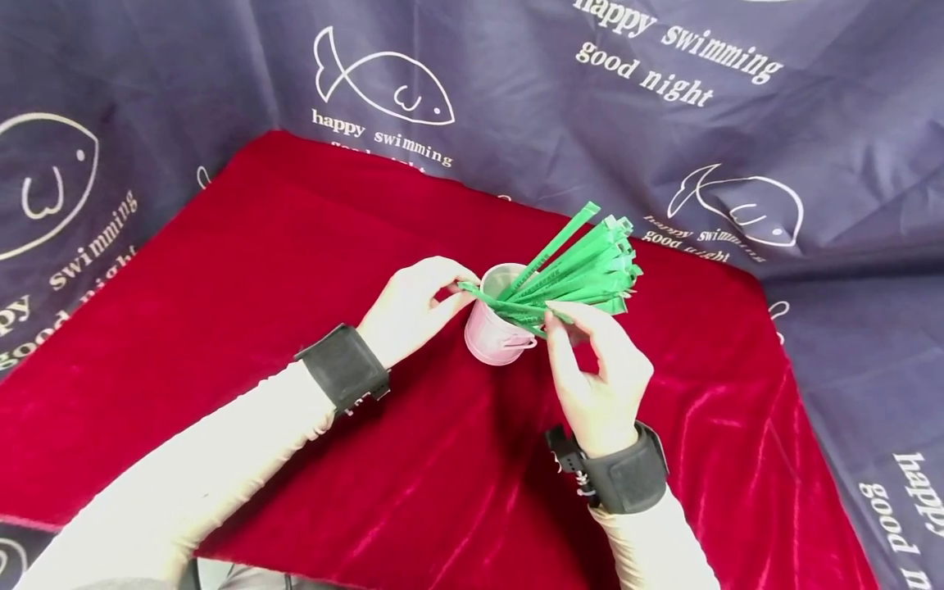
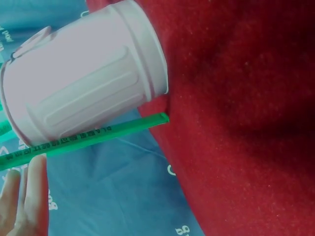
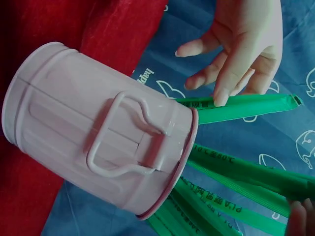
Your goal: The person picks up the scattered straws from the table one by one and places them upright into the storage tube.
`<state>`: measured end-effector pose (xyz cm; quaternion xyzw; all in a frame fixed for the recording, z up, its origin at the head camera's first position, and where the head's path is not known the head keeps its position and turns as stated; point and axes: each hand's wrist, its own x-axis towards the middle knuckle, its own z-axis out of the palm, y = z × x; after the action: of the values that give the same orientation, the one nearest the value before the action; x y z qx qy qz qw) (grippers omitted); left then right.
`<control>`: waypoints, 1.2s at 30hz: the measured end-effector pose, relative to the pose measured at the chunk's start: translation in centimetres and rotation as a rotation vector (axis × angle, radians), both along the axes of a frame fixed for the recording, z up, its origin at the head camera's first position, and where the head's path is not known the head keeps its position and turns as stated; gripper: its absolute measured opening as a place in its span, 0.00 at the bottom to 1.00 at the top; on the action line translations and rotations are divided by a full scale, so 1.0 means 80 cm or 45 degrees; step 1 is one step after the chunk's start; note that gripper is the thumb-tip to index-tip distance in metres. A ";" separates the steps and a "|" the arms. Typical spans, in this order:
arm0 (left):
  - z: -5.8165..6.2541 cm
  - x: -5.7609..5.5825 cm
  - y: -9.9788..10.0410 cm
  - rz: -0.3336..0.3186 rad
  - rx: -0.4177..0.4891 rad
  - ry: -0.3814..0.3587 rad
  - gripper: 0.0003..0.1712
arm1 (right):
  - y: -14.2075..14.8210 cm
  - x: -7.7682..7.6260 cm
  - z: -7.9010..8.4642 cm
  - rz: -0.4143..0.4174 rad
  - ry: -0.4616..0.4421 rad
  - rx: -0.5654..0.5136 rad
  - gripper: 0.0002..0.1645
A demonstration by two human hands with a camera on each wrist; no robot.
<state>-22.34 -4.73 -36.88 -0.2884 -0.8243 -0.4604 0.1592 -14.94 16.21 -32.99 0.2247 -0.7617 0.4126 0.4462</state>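
Observation:
A small pink bucket (image 1: pixel 490 336) holds a bundle of thin green straws (image 1: pixel 583 266) with dark print, fanned out over its right side. My left hand (image 1: pixel 409 307) is at the bucket's left rim, thumb and forefinger pinching the end of one straw that crosses the rim. On the other side, my right hand (image 1: pixel 608 373) pinches low straws of the bundle between thumb and forefinger. In the left wrist view a single printed straw (image 2: pixel 108 132) runs along the bucket's wall. Seen from the right wrist, the bucket's wire handle (image 3: pixel 106 137) hangs against its side.
Red velvet cloth (image 1: pixel 295 221) covers the table under the bucket. Blue-grey fabric (image 1: pixel 531 123) printed with white fish and lettering hangs behind and to the sides. Each wrist wears a black strap (image 1: pixel 342 367) with a small device.

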 end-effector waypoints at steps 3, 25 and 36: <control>-0.001 0.001 -0.002 0.033 0.002 0.024 0.10 | 0.002 -0.001 -0.002 0.008 -0.023 0.052 0.10; 0.030 0.043 -0.057 0.258 0.710 0.168 0.12 | 0.002 -0.003 -0.003 -0.141 -0.104 0.248 0.19; 0.047 0.071 -0.038 -0.146 1.153 0.145 0.12 | -0.008 0.001 0.009 -0.121 0.254 -0.106 0.11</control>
<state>-16.63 -7.80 -33.14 -0.2599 -0.5128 -0.7657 0.2883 -14.83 15.54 -32.24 0.2094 -0.7056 0.3979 0.5477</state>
